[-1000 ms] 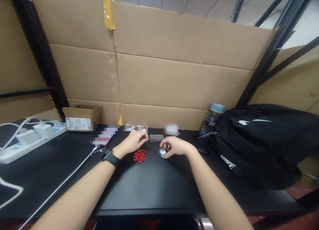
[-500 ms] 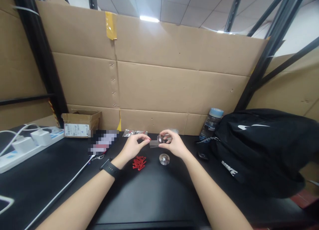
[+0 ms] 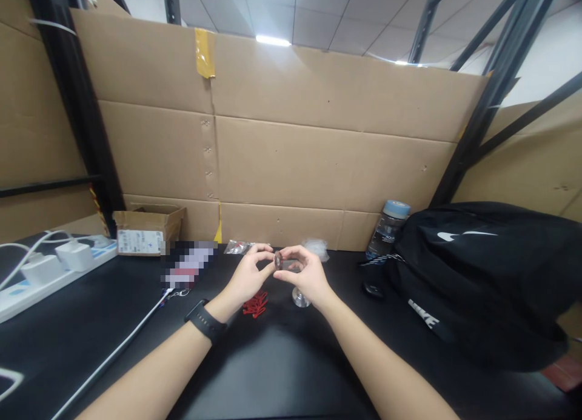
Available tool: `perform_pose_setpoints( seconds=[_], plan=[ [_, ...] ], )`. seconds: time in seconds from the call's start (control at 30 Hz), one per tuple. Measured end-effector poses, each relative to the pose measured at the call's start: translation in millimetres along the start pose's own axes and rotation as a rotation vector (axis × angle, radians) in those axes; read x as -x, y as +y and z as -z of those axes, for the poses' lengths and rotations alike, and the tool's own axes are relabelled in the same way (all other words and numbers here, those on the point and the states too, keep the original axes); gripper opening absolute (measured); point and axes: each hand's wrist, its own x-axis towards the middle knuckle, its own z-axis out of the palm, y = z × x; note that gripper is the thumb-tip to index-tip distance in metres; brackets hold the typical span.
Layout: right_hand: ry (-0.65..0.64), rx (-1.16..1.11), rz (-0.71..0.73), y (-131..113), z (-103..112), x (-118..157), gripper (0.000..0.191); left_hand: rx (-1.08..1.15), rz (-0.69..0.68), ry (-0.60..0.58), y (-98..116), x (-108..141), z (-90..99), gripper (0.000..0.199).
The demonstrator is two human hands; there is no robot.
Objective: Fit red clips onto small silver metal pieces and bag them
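On the table (image 3: 282,365), the right hand (image 3: 305,273) grips a small round metal piece (image 3: 278,261) by its edge. The left hand's (image 3: 249,276) fingertips meet it; their hold I cannot tell. The piece could slip, because its rim looks smooth, and scatter the red loops (image 3: 255,305) below.

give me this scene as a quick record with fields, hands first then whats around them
right hand: pinching a small round shiny disc
left hand: fingertips at the disc; own grip unclear
on black table, near hands: pile of small red cord loops, round silver metal piece
left side: open brown cardboard box, white power strip
right side: clear bottle with blue cap, black fabric bag
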Motion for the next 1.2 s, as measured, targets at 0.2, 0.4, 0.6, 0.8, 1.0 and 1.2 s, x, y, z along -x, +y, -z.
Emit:
perform_pose_setpoints(
  seconds=[0.2,0.4,0.6,0.8,1.0,1.2],
  plan=[
    [0.02,0.062,-0.024,-4,-2,1,0.041,-0.201,-0.068,0.108,11,4,2.0,0.011],
    [-0.012,-0.094,-0.14,-7,-2,1,0.035,-0.293,-0.075,0.205,20,7,1.4,0.01],
    [-0.045,-0.054,-0.135,1,2,0,0.035,-0.397,-0.107,0.237,23,8,2.4,0.007],
    [-0.054,0.082,-0.02,2,10,0,0.024,-0.499,-0.115,0.193,27,10,2.7,0.007],
    [-0.065,0.323,0.024,-1,13,-2,0.014,-0.589,-0.11,0.185,26,13,-3.6,0.008],
    [-0.096,0.554,0.176,-5,12,2,0.01,-0.47,-0.045,0.159,26,11,-4.0,0.017]
  ],
)
